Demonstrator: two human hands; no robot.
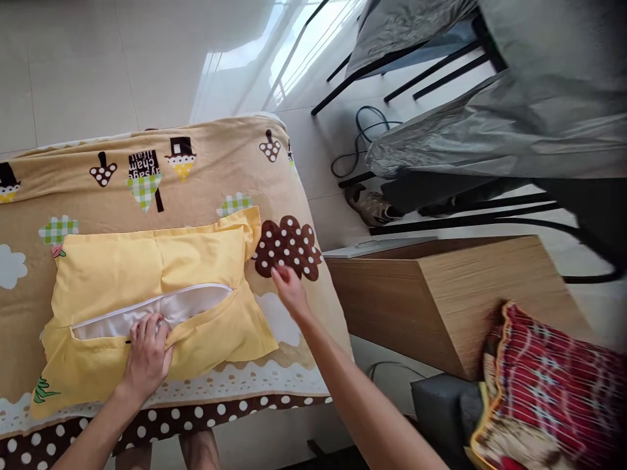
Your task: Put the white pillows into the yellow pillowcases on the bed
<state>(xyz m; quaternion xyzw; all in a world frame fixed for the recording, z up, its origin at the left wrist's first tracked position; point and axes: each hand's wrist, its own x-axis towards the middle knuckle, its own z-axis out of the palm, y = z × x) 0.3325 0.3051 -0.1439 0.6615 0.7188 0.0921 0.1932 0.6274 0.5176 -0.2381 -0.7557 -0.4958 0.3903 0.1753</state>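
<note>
A yellow pillowcase (117,261) lies on a patterned blanket. Its long opening gapes across the middle and shows a white pillow (193,305) inside. At the lower edge of that opening, my left hand (149,352) is closed on the pillowcase cloth, fingers curled over the rim and partly against the white pillow. To the right of the pillowcase, apart from it, my right hand (292,292) is over the blanket's brown dotted cloud. Its thumb and fingers are drawn together, and nothing shows in them.
The blanket (206,156) covers a low bed or table. Right of it stand a wooden box-like cabinet (392,294) and a red woven cushion (548,385). Beyond are black metal frames draped in grey sheeting (490,130), a shoe (372,205) and a dark cable (360,140) on the tiled floor.
</note>
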